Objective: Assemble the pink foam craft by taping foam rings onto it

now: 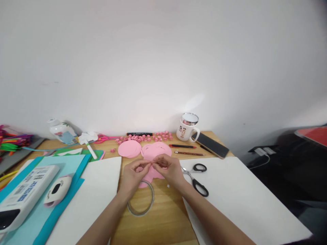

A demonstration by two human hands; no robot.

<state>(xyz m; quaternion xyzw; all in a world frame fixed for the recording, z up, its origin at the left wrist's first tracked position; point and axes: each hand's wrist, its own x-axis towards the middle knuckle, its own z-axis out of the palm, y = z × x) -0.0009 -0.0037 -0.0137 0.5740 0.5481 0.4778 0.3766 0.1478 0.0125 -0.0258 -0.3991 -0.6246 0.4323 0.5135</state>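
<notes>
My left hand (134,175) and my right hand (170,170) meet over the wooden table, thumbs and forefingers pinched tip to tip. Between them is a small piece of pink paper, mostly covered by the fingers. Pink paper shapes (157,174) lie beneath the hands. Beyond are cut pink paper circles (129,148) and more overlapping pink paper rounds (159,148). A roll of tape (139,214) lies flat in front of my left hand. Scissors with black handles (189,173) rest to the right of my right hand.
Small rolled pink paper pieces (139,138) and a black marker (139,134) lie near the wall. Right of them stand a white mug (185,131) and a phone (212,145). Pencils (189,153), white sheets (230,200), a glue bottle (61,131) and a white box (30,194) surround the hands.
</notes>
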